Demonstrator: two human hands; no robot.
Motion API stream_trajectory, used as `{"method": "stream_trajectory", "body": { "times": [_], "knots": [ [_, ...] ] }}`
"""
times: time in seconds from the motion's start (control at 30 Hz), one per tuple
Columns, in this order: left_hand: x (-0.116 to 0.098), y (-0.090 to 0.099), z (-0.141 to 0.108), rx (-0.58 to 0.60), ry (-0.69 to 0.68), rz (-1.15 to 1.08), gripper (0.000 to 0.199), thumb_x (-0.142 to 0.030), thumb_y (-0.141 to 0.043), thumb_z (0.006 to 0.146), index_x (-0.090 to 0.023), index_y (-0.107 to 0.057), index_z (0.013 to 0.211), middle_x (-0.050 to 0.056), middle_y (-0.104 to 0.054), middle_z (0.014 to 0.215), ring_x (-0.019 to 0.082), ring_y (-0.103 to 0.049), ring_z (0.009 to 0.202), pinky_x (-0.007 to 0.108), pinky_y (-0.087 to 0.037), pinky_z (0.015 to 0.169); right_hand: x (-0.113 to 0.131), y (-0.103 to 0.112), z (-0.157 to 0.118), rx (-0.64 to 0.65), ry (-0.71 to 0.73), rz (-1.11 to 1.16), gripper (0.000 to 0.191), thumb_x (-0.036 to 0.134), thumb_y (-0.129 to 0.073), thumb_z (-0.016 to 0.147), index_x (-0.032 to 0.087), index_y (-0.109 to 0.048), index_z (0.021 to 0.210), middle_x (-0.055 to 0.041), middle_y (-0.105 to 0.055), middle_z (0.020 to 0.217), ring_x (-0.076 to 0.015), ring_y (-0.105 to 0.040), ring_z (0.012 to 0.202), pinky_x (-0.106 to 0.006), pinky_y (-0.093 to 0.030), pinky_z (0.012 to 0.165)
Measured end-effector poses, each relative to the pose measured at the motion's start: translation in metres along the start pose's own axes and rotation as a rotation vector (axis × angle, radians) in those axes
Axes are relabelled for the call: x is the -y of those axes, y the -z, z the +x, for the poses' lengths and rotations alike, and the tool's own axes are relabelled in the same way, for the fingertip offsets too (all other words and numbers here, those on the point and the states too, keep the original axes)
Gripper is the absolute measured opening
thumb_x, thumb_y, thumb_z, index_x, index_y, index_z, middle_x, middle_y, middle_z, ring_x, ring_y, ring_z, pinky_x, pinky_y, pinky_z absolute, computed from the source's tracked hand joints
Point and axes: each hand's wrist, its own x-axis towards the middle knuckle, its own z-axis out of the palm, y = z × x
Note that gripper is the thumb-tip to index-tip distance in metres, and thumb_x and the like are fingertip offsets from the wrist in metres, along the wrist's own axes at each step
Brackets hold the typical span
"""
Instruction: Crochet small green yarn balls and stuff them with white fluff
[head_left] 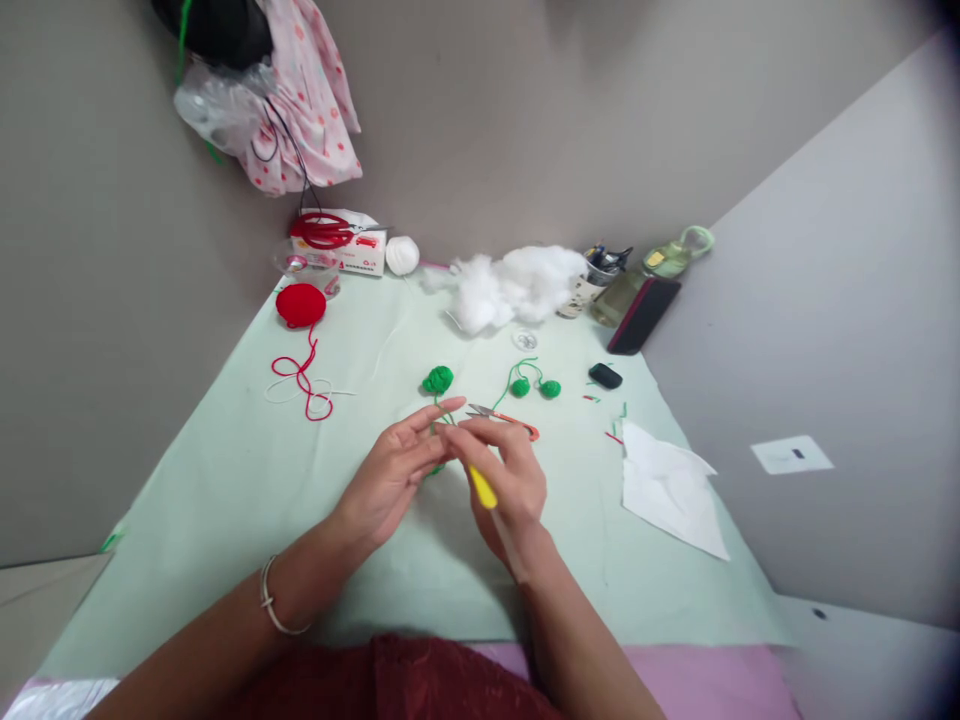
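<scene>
My right hand [510,470] is closed round a crochet hook with a yellow handle [482,488], its tip hidden among the fingers. Close against it, my left hand [394,465] pinches green yarn [444,412] that runs up to a small green ball of yarn [438,379]. A bit of green also shows below the left fingers. Just beyond the right hand lie small scissors [525,427] with orange handles, blades pointing left. Two little green crocheted balls [550,389] with yarn tails rest behind them.
A red yarn ball [301,305] with loose strands sits at left, near red-handled scissors [322,230] and a white yarn ball [403,255]. White stuffing [517,285] lies at the back. At right are a phone [645,315], green bottle [669,258] and white paper [667,485].
</scene>
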Motion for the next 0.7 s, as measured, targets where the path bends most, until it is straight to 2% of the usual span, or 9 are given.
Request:
{"method": "stream_trajectory", "body": {
  "times": [0.07,0.13,0.23,0.3,0.37,0.43,0.5,0.63,0.7],
  "knots": [
    [0.0,0.003,0.002,0.035,0.084,-0.099,0.037,-0.023,-0.084,0.078,-0.016,-0.079,0.114,-0.012,-0.037,0.055,0.002,-0.023,0.048,0.021,-0.049,0.078,-0.002,0.001,-0.001,-0.028,0.039,0.005,0.03,0.01,-0.061,0.095,0.03,-0.076,0.111,-0.0062,-0.077,0.103,-0.0195,-0.071,0.089,-0.036,-0.058,0.077],
    [-0.001,0.005,0.004,0.044,0.12,-0.15,0.036,-0.022,-0.083,0.078,-0.014,-0.08,0.113,-0.013,-0.031,0.053,0.002,-0.022,0.048,0.024,-0.051,0.087,-0.003,0.005,0.002,-0.076,-0.116,0.155,0.023,0.014,-0.059,0.097,0.027,-0.076,0.107,-0.0053,-0.076,0.095,-0.018,-0.069,0.081,-0.036,-0.057,0.076],
    [-0.002,0.006,0.005,0.032,0.071,-0.103,0.036,-0.022,-0.083,0.079,-0.018,-0.079,0.114,-0.009,-0.045,0.058,0.004,-0.038,0.055,0.027,-0.05,0.091,-0.003,0.01,0.01,-0.09,-0.428,0.452,0.018,0.025,-0.058,0.1,0.022,-0.076,0.096,-0.004,-0.073,0.086,-0.0145,-0.063,0.066,-0.033,-0.055,0.066],
    [-0.001,0.005,0.004,0.026,0.019,-0.01,0.036,-0.022,-0.083,0.079,-0.022,-0.078,0.115,-0.004,-0.059,0.073,0.007,-0.05,0.067,0.027,-0.048,0.089,-0.003,0.01,0.013,-0.034,-0.506,0.554,0.019,0.03,-0.061,0.099,0.021,-0.076,0.093,-0.0041,-0.073,0.086,-0.0138,-0.061,0.065,-0.031,-0.052,0.062],
    [0.0,0.004,0.003,0.016,-0.027,0.071,0.038,-0.022,-0.082,0.08,-0.023,-0.077,0.118,-0.001,-0.064,0.085,0.009,-0.052,0.073,0.025,-0.046,0.083,-0.002,0.01,0.014,0.003,-0.513,0.553,0.017,0.031,-0.064,0.097,0.022,-0.078,0.092,-0.0041,-0.073,0.086,-0.0138,-0.059,0.067,-0.03,-0.05,0.06],
    [0.0,0.004,0.002,0.017,-0.043,0.099,0.042,-0.023,-0.08,0.081,-0.024,-0.075,0.123,-0.002,-0.062,0.084,0.007,-0.046,0.065,0.024,-0.043,0.074,-0.001,0.009,0.013,-0.009,-0.51,0.542,0.016,0.03,-0.065,0.096,0.023,-0.079,0.093,-0.0037,-0.073,0.086,-0.0134,-0.058,0.066,-0.03,-0.05,0.061],
    [-0.001,0.004,0.002,0.038,-0.029,0.085,0.046,-0.023,-0.079,0.083,-0.023,-0.072,0.128,-0.005,-0.057,0.076,0.005,-0.036,0.057,0.024,-0.042,0.074,-0.002,0.008,0.011,-0.024,-0.523,0.578,0.016,0.03,-0.065,0.097,0.023,-0.079,0.094,-0.0032,-0.073,0.086,-0.0131,-0.059,0.065,-0.031,-0.052,0.064],
    [-0.002,0.004,0.001,0.087,0.006,0.025,0.048,-0.021,-0.076,0.085,-0.021,-0.07,0.132,-0.01,-0.046,0.062,0.005,-0.023,0.051,0.032,-0.045,0.092,-0.005,0.008,0.009,-0.051,-0.597,0.698,0.016,0.031,-0.066,0.096,0.022,-0.079,0.094,-0.0034,-0.072,0.091,-0.0126,-0.062,0.067,-0.03,-0.054,0.065],
    [-0.002,0.005,0.001,0.113,0.034,-0.014,0.045,-0.02,-0.075,0.084,-0.019,-0.072,0.129,-0.01,-0.046,0.062,0.004,-0.018,0.049,0.033,-0.045,0.094,-0.008,0.009,0.011,-0.1,-0.643,0.754,0.016,0.033,-0.068,0.095,0.022,-0.079,0.089,-0.0029,-0.071,0.088,-0.0117,-0.061,0.066,-0.028,-0.054,0.063]
  ]
}}
